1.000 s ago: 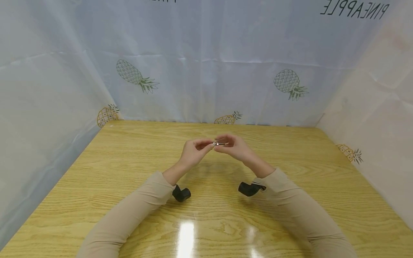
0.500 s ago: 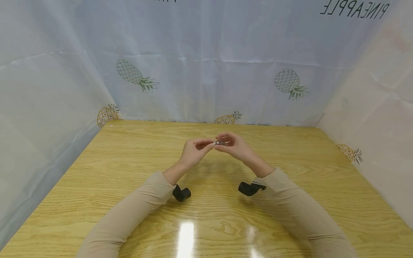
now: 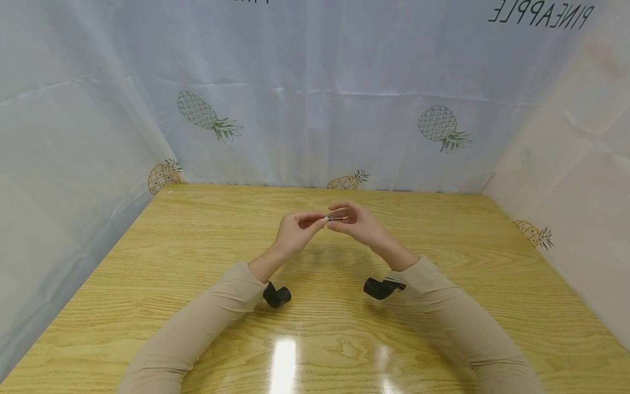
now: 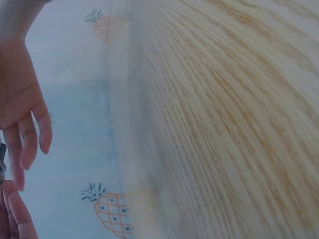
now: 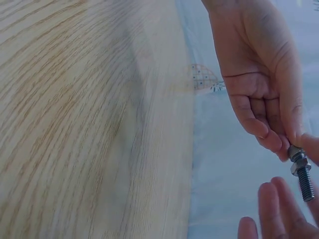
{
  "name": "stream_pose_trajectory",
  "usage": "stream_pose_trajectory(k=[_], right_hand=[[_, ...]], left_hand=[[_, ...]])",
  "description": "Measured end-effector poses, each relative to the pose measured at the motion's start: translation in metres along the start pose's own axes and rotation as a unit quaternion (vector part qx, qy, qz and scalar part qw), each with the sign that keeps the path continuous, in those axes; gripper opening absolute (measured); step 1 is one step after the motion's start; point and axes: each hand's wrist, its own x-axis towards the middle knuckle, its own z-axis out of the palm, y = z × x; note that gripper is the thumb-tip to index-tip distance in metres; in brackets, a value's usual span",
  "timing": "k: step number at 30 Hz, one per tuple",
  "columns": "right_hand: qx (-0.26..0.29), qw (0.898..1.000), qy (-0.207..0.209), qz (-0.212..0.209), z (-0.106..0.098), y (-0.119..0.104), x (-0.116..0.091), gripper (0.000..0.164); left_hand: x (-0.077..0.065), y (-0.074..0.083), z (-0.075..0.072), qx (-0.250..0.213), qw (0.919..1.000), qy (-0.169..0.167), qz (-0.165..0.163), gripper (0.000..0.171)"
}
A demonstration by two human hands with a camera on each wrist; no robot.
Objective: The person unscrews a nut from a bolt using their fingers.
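Observation:
A steel bolt (image 5: 305, 184) with a hex nut (image 5: 300, 166) on its thread is held by the head end in the person's left hand (image 3: 292, 232). The left thumb and index finger pinch it, while the other fingers fold toward the palm. In the head view the bolt lies level above the table, its thread pointing right. The right hand (image 3: 361, 225) stands around that threaded end, thumb below and fingers above, fairly straight. A fingertip lies close to the nut, and whether it touches cannot be told. In the left wrist view, the right hand's fingers (image 4: 30, 144) hang loosely.
Below the hands spreads a wood-grain table (image 3: 315, 339). Pineapple-print curtains (image 3: 305, 126) stand along its back and both sides. Black curved pieces stick out beneath the cuffs, the left piece (image 3: 278, 296) and the right piece (image 3: 379, 288).
The left hand and bolt stay in about the same place. The right hand's fingers shift slightly around the bolt, and the glint on the metal changes.

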Motion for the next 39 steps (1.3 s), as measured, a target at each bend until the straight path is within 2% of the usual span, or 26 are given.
stream_pose_trajectory(k=[7, 11, 15, 18, 22, 24, 28, 32, 39], right_hand=[[-0.006, 1.0, -0.014, 0.019, 0.0002, 0.0002, 0.001, 0.042], [-0.02, 1.0, -0.002, 0.007, 0.0003, 0.0, 0.0008, 0.035], [-0.025, 1.0, 0.007, -0.005, 0.0002, 0.0007, 0.0004, 0.041], [-0.016, 1.0, 0.001, 0.004, -0.0002, 0.001, 0.0009, 0.045], [-0.012, 1.0, -0.015, 0.015, -0.0009, 0.0007, 0.0017, 0.042], [-0.019, 1.0, -0.018, 0.011, -0.001, 0.0008, 0.0018, 0.039], [-0.03, 1.0, 0.003, -0.004, -0.0009, 0.0011, 0.0011, 0.033], [-0.024, 0.999, 0.011, -0.018, -0.0013, 0.0017, 0.0005, 0.038], [-0.018, 1.0, -0.015, 0.01, -0.002, 0.0017, 0.0013, 0.038]], left_hand=[[0.001, -0.0009, 0.0007, -0.005, 1.0, -0.001, -0.002, 0.027], [0.0005, -0.0008, 0.0005, -0.007, 1.0, 0.001, 0.001, 0.027], [0.0003, -0.0014, 0.0003, -0.008, 1.0, -0.001, 0.003, 0.027], [0.0, -0.0012, 0.0007, -0.006, 1.0, -0.004, 0.001, 0.027], [-0.001, 0.0002, 0.0012, -0.001, 1.0, -0.004, -0.002, 0.028], [-0.0012, 0.0002, 0.0014, -0.001, 1.0, -0.004, -0.003, 0.028], [-0.0011, 0.0009, 0.0012, -0.008, 1.0, -0.003, -0.002, 0.028], [-0.0008, 0.0013, 0.001, -0.01, 0.9999, -0.001, -0.001, 0.027], [-0.0008, 0.0002, 0.0014, -0.003, 1.0, 0.0, -0.002, 0.027]])
